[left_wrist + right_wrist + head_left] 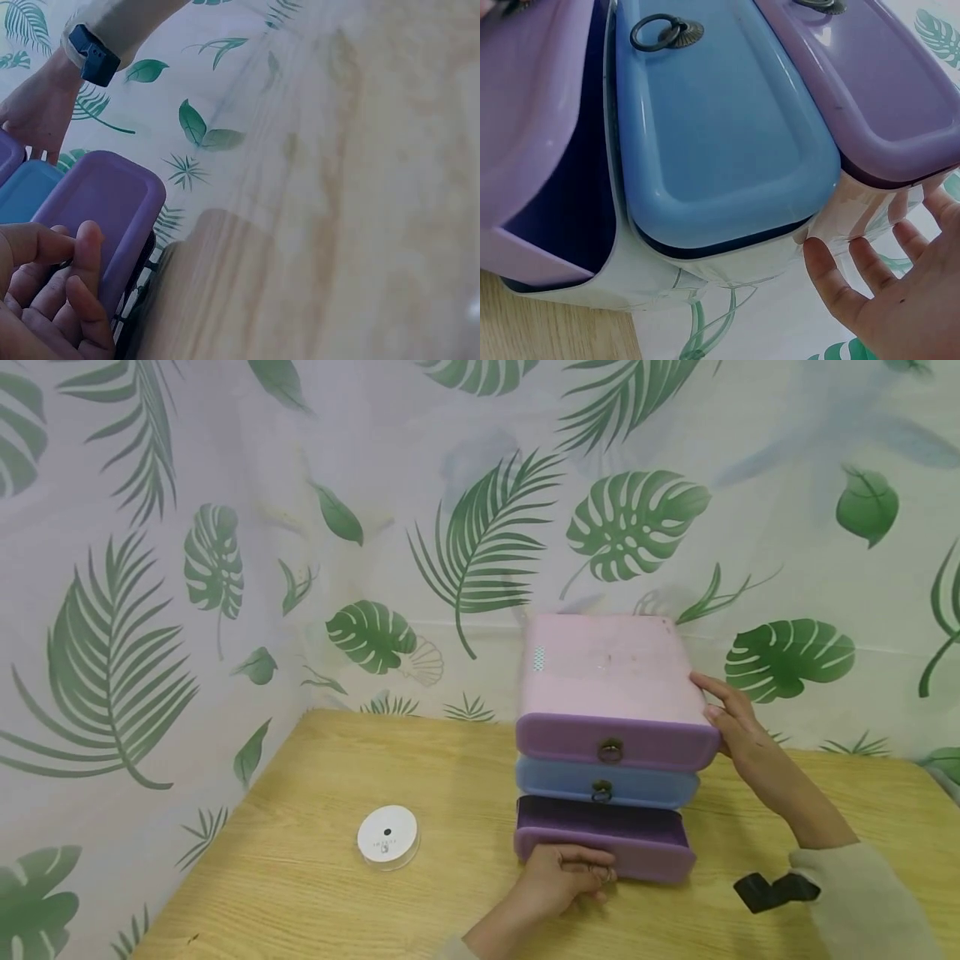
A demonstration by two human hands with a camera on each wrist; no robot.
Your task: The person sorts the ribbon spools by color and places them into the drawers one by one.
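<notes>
A small three-drawer chest (611, 668) with a pale pink top stands on the table. Its bottom purple drawer (645, 857) is pulled part way out, showing a dark inside. My left hand (551, 881) pinches that drawer's ring pull (606, 872) between thumb and fingers. Against the chest's right side rests my right hand (738, 731), fingers extended, as the right wrist view also shows. The blue middle drawer (727, 112) and the purple top drawer (615, 742) are closed, each with a metal ring pull. The bottom drawer's contents cannot be made out.
To the left on the wooden table (300, 893) lies a round white spool (387, 835) with a dark centre hole. A leaf-patterned cloth (300, 485) hangs behind and at the left. A black device (776, 891) is on the right wrist.
</notes>
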